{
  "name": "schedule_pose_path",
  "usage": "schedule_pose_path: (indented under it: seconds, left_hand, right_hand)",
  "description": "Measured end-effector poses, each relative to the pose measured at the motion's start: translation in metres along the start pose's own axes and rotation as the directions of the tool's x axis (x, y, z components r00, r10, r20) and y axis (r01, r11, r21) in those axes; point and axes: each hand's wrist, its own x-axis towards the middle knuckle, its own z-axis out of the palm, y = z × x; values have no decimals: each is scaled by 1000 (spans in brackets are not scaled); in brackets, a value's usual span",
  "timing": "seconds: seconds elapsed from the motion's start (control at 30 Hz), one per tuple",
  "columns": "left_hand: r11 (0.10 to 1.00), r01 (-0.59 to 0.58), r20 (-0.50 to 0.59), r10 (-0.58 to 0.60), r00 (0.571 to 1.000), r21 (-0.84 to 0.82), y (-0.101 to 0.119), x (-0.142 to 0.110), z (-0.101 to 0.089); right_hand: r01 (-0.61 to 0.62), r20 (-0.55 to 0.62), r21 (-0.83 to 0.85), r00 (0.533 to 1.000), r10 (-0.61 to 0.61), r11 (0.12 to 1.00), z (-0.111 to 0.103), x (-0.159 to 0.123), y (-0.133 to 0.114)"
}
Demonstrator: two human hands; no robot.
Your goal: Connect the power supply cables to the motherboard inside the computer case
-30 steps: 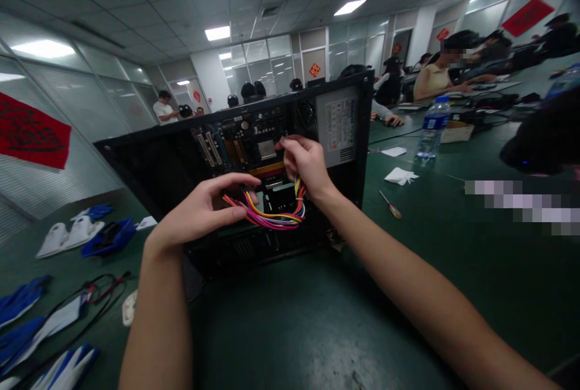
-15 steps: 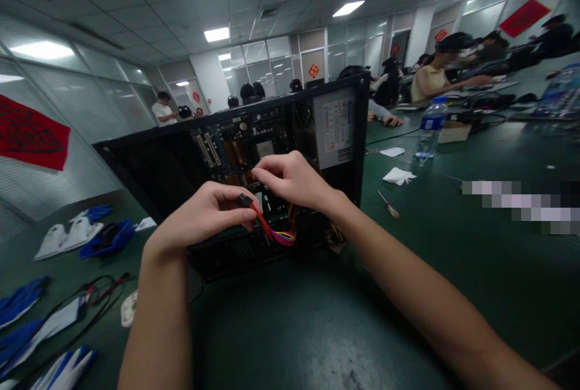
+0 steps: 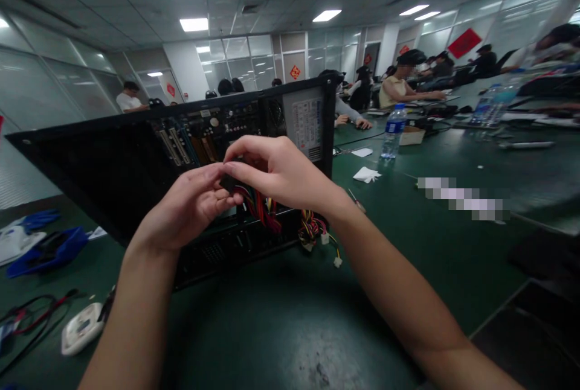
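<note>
An open black computer case [image 3: 81, 179] stands on the green table in front of me. Inside it are a motherboard [image 3: 212, 127] and a grey power supply [image 3: 306, 118] at the upper right. My left hand [image 3: 181, 209] has its fingers closed around a dark power connector [image 3: 229, 182] at the open side of the case. Thumb and forefinger of my right hand [image 3: 276, 169] pinch at the top of the same connector. Red, yellow and black power cables [image 3: 263, 212] run from it under my right hand. Both palms partly hide the board behind.
Loose cable plugs [image 3: 338, 261] hang at the case's lower right. A screwdriver [image 3: 357, 200], crumpled tissue [image 3: 367, 174] and water bottle [image 3: 393, 133] lie or stand to the right. Leftward are a blue cap [image 3: 49, 251], a white device [image 3: 82, 328] and cables. Other people sit behind.
My view has turned right. The right hand has come down and left to meet the left hand at the connector, which was held by the left hand alone.
</note>
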Motion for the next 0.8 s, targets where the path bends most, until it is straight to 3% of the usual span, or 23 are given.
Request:
schedule_pose_path:
  seconds: [0.2, 0.37, 0.53, 0.8]
  left_hand:
    - [997, -54, -131, 47, 990, -52, 1, 1, 18]
    - [986, -51, -154, 26, 988, -156, 3, 5, 27]
    - [994, -23, -163, 6, 987, -103, 5, 3, 27]
    - [986, -141, -193, 156, 969, 88, 8, -6, 29]
  right_hand:
    - [-15, -165, 72, 986, 27, 997, -13, -6, -15]
    - [-41, -296, 68, 953, 59, 997, -16, -7, -15]
    - [-39, -226, 30, 973, 45, 999, -12, -7, -12]
    - [-90, -136, 17, 986, 91, 996, -17, -10, -6]
